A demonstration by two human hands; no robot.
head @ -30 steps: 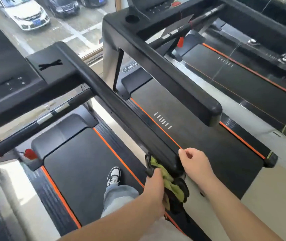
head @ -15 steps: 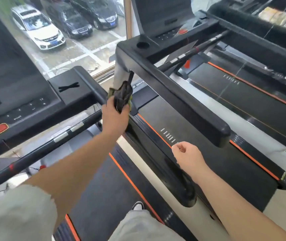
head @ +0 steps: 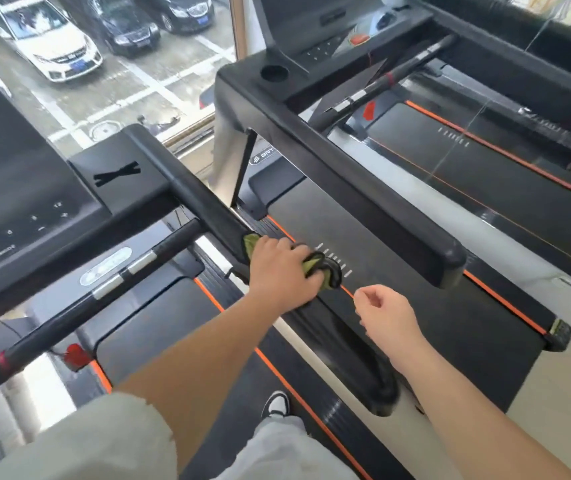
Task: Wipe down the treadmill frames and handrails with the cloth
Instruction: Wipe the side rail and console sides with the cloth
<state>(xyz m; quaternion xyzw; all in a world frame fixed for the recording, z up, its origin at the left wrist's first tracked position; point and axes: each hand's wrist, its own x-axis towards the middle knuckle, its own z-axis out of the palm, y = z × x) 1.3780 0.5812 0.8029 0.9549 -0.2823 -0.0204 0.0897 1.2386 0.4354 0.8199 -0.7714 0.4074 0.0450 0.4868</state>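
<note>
Green-black cloth [head: 324,271] was gripped by left hand [head: 282,271], pressed against black handrail [head: 190,199]; right hand [head: 386,315] hung near, fingers loosely curled, holding nothing.

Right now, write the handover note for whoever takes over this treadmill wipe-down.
Left hand: grips the crumpled green-and-black cloth, pressing it on the near treadmill's black padded handrail, about midway along.
Right hand: loosely curled, empty, apart from the rail.
Done: not visible how much is wiped.
Left: probably this rail's near end, then the neighbouring treadmill's thick black handrail.
</note>
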